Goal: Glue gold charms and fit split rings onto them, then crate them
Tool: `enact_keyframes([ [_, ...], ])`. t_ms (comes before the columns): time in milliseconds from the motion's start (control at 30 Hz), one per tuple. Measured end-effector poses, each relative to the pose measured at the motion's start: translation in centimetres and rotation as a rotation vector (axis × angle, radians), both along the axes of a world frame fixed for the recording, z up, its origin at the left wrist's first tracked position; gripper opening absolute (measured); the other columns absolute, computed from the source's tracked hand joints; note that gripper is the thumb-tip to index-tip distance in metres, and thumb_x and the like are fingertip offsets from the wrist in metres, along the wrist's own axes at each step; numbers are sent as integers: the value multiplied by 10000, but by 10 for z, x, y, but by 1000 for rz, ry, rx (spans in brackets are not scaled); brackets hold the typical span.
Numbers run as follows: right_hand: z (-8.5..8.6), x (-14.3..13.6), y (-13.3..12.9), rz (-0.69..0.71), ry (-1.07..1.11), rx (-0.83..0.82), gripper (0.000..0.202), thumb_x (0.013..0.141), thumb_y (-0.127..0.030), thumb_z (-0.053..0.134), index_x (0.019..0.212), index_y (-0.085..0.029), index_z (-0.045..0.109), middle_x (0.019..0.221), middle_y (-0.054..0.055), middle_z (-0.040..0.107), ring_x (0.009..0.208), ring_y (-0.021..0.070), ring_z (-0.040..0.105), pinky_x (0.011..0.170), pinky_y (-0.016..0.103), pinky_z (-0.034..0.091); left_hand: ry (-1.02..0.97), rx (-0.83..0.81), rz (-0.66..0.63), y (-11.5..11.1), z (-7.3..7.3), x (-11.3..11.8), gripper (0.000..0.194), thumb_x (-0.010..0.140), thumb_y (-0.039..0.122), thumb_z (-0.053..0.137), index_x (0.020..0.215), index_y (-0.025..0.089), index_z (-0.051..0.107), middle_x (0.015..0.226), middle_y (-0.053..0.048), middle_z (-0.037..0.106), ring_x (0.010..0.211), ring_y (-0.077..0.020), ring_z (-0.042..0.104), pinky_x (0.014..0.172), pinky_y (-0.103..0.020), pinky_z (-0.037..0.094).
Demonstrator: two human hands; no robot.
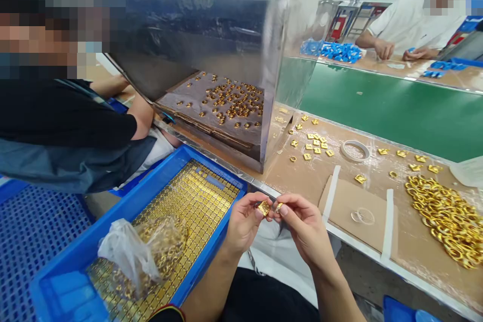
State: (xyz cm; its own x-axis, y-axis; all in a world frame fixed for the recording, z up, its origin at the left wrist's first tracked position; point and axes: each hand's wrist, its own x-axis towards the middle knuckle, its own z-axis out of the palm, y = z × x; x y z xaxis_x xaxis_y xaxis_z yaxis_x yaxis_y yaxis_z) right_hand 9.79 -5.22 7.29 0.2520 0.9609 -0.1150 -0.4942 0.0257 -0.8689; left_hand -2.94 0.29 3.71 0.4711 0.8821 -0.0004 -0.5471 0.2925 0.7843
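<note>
My left hand (245, 221) pinches a square gold-coloured piece (263, 208) between thumb and fingers. Close beside it, my right hand (302, 221) grips a small gold ring (278, 208), mostly covered by the fingertips. Both hands are held over my lap, in front of the bench edge, with the two pieces almost touching; whether they touch I cannot tell. Square gold pieces (316, 143) lie scattered on the bench beyond the hands. A heap of gold rings (449, 216) sits at the right.
A blue crate (211, 241) at my left holds rows of gold pieces and a plastic bag (130, 254). A metal box (196, 35) stands over gold rings on a board. A tape roll (355, 150) and cardboard (354, 198) lie on the bench. Two co-workers sit nearby.
</note>
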Motion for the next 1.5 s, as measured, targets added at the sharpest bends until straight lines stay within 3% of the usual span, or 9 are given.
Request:
enact_keyframes([
  [233, -6, -3, -4, -181, -342, 18, 198, 833, -391, 795, 932, -223, 760, 837, 48, 733, 766, 187, 706, 717, 309, 605, 107, 123, 122, 8, -9, 5, 312, 726, 433, 867, 919, 205, 777, 859, -38, 712, 694, -135, 645, 654, -257, 545],
  [567, -8, 1, -3, -230, -600, 29, 78, 895, -282, 712, 918, -241, 774, 873, 56, 762, 778, 200, 713, 688, 313, 577, 192, 137, 99, 7, -23, 15, 388, 696, 474, 875, 930, 185, 765, 868, -51, 703, 798, -176, 647, 749, -286, 531],
  [900, -16, -3, 1, -225, -675, 65, 69, 901, -260, 698, 898, -249, 766, 832, 51, 738, 767, 205, 691, 661, 316, 552, 191, 241, 171, 7, -16, 14, 300, 742, 446, 852, 899, 198, 788, 759, -22, 639, 687, -137, 591, 630, -238, 490],
  [1100, -23, -9, -1, -288, -616, 59, 81, 903, -268, 708, 889, -254, 787, 802, 42, 669, 747, 186, 645, 623, 296, 527, 200, 336, 245, 6, -18, 13, 221, 745, 389, 865, 885, 226, 812, 768, -30, 670, 715, -151, 629, 651, -251, 508],
  [1333, -25, -13, -5, -333, -636, 35, 94, 901, -236, 703, 905, -262, 793, 745, 22, 621, 667, 162, 596, 589, 281, 507, 151, 292, 270, 5, -29, 19, 214, 693, 418, 894, 761, 234, 809, 716, -11, 658, 637, -118, 627, 586, -213, 507],
  [1500, -25, -16, -5, -356, -649, 8, 106, 915, -288, 688, 883, -250, 782, 723, 22, 625, 644, 161, 580, 588, 287, 523, 178, 291, 293, 7, -28, 22, 200, 677, 414, 904, 729, 246, 809, 688, -4, 645, 588, -107, 610, 519, -195, 486],
])
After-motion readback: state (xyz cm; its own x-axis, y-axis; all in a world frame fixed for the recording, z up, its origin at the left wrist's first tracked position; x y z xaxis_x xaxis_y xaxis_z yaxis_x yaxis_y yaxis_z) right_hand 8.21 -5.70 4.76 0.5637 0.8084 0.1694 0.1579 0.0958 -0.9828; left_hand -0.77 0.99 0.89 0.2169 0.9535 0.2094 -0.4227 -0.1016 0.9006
